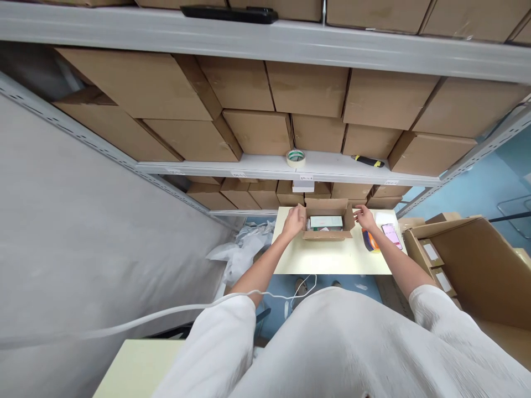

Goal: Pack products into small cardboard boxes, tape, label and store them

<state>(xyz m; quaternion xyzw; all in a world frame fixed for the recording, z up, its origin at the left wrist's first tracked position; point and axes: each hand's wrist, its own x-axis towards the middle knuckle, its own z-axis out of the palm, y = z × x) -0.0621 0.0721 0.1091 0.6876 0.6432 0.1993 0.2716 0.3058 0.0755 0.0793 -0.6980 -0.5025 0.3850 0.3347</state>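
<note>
Sitting between my two hands, the open cardboard box [327, 235] rests near the far edge of the pale yellow table [327, 262], its flaps turned outward and a pale green packet [326, 222] lying inside. My left hand [293, 221] is curled at the left flap; I cannot tell whether the fingers pinch it. My right hand [365, 217] is loosely open beside the right flap, fingers a little apart. An orange-and-blue object [369, 241] sits just beside my right forearm, with a lit phone [391, 235] on its other side. Beyond the table, a shelf [332, 164] bears a tape roll [296, 158] and a yellow-and-black cutter [368, 161].
</note>
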